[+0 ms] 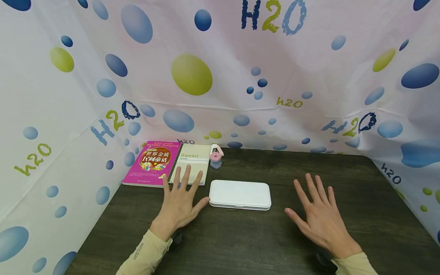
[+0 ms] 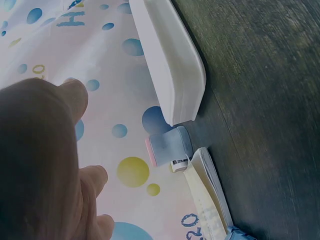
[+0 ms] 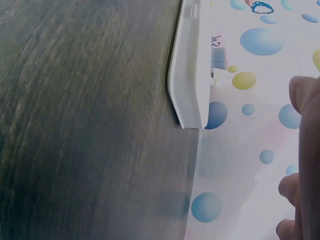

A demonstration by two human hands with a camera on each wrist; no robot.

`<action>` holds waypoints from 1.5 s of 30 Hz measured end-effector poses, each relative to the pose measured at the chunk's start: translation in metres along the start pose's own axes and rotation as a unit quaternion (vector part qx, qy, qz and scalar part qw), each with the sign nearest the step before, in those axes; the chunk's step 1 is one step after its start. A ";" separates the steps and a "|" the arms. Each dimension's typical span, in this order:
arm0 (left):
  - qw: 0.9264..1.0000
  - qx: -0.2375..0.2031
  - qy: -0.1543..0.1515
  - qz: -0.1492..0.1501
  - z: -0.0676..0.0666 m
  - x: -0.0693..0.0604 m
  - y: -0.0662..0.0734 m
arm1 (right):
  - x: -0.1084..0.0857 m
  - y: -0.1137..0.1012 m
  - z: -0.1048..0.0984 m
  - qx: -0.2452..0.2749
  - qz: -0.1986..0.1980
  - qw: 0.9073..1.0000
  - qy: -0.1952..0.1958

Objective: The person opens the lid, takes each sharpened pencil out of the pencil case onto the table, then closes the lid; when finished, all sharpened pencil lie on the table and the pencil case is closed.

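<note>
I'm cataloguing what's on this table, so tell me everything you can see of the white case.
The white case is a shallow, oblong box with rounded corners and a plain, smooth top; it looks like plastic or coated metal. It appears closed, a seam running along its side, with a small notch-like detail midway along the near edge. It lies flat on the dark table, long side roughly crosswise, between the left hand and right hand. Neither appears to hold it.

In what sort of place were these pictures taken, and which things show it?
Probably an indoor desk corner, perhaps arranged for filming: a dark wood-grain table, a bubble-print covering closing in its far side and both ends, and a pink book lying at the back left.
</note>
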State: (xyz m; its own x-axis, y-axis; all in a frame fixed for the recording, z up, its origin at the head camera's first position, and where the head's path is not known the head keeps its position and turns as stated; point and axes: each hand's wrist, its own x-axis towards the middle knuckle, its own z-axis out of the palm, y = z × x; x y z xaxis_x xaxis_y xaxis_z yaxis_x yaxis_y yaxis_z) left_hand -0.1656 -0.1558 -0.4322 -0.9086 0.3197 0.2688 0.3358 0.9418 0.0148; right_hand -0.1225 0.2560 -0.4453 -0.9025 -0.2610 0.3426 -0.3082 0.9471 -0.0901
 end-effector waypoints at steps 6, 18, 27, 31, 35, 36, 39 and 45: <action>1.000 0.001 -0.004 -0.002 0.000 -0.001 0.000 | 0.001 -0.001 0.001 0.004 -0.001 1.000 -0.003; 1.000 0.002 -0.004 -0.004 0.001 -0.005 0.000 | 0.001 -0.003 0.002 0.009 -0.003 1.000 -0.005; 1.000 0.000 -0.007 0.002 0.000 -0.006 0.002 | 0.000 -0.003 0.002 0.010 -0.001 1.000 -0.009; 1.000 0.004 -0.004 0.004 0.000 -0.007 0.002 | -0.001 -0.004 0.003 0.013 -0.001 1.000 -0.012; 1.000 0.005 -0.007 0.003 0.002 -0.007 0.003 | -0.001 -0.005 0.004 0.014 0.000 1.000 -0.014; 1.000 0.006 -0.007 0.004 0.002 -0.007 0.003 | -0.001 -0.005 0.004 0.014 0.000 1.000 -0.015; 1.000 0.010 -0.009 0.004 0.003 -0.007 0.003 | 0.000 -0.005 0.004 0.010 0.000 1.000 -0.015; 1.000 0.006 -0.016 0.000 0.004 -0.006 0.003 | 0.002 -0.005 0.004 0.011 -0.002 1.000 -0.019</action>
State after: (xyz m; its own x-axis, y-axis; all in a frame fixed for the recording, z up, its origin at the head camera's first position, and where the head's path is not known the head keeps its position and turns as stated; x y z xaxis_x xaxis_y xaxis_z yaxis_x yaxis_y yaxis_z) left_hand -0.1602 -0.1545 -0.4381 -0.9164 0.3225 0.2372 0.3327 0.9430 0.0032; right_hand -0.1241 0.2495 -0.4480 -0.9116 -0.2728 0.3075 -0.3187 0.9415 -0.1097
